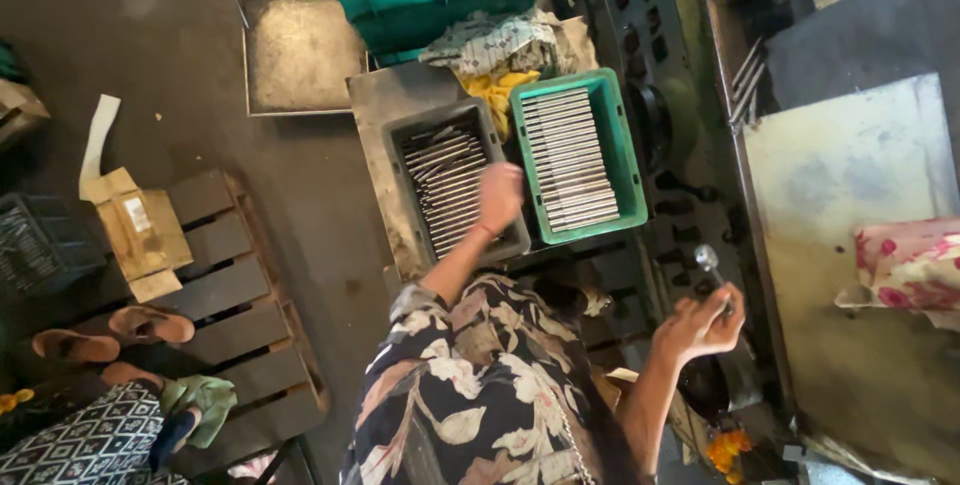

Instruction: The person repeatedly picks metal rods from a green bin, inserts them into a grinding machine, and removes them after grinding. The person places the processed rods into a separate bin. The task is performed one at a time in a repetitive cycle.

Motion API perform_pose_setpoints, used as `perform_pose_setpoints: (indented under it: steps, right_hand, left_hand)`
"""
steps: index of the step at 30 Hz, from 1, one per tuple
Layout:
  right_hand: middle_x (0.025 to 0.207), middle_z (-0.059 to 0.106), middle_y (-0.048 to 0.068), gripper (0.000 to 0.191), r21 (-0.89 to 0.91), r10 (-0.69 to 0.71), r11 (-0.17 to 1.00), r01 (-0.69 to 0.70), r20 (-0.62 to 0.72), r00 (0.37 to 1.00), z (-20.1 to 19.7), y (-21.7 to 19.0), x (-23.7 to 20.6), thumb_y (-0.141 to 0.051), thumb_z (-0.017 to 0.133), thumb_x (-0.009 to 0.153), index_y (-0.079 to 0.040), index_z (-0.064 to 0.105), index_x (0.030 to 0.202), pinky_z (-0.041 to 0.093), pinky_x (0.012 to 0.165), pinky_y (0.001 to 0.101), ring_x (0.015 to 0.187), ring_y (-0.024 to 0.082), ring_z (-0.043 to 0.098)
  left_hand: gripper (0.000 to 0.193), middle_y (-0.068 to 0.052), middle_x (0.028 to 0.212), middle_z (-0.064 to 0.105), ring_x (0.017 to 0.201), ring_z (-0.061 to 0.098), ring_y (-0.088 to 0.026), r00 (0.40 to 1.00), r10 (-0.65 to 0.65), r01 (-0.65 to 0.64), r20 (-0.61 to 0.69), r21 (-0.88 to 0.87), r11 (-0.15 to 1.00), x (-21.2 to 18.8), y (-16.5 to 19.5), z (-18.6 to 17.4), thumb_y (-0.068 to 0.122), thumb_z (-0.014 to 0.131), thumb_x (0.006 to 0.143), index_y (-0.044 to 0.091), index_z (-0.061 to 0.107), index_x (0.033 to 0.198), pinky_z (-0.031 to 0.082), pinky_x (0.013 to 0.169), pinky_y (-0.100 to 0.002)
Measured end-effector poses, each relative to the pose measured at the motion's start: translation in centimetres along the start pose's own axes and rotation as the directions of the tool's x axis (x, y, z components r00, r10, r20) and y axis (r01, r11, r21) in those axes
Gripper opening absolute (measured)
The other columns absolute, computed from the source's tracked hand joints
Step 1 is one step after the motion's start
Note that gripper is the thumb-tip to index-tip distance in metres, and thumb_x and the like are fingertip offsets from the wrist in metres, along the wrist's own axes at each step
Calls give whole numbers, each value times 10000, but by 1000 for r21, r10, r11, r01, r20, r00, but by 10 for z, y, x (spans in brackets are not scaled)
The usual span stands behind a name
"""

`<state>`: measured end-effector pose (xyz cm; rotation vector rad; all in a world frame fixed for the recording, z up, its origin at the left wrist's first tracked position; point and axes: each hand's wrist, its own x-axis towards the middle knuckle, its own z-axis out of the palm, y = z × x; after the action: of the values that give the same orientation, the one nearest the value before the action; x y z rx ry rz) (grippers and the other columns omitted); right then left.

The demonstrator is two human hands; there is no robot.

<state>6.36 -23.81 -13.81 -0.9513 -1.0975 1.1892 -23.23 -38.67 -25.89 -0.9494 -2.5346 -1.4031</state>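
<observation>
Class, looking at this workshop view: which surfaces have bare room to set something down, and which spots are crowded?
Bare: the flat metal tray left of the grey bin, and the metal sheet above the flowered cloth. Crowded: the grey bin and green crate, both full of rods.

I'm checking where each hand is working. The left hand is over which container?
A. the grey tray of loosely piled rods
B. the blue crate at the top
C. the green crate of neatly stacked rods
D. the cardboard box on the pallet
A: the left hand reaches down over the grey tray of loose metal rods, beside the green crate.
</observation>
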Motion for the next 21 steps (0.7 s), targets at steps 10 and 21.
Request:
perform_pose_setpoints:
  steps: [10,21]
  right_hand:
    - [782,569,4,249,-193,53,980,-52,0,999,-31,10,-35,-180,716,1065,26,650,1188,362,501,243,542,65,404]
    - [763,556,-5,253,-273,87,959,-78,18,996,-20,7,-46,-194,694,1063,18,669,1196,354,504,233,546,68,443]
  left_hand:
    - [405,-135,1437,521,1337,451,-376,756,-537,262,375,578,773,29,-79,-29,150,485,964,123,570,1359,365,1080,-631]
    - [294,-229,1270,654,1184,637,-397,618,-408,69,672,471,880,15,-69,-63,140,541,928,60,722,1146,507,998,-484]
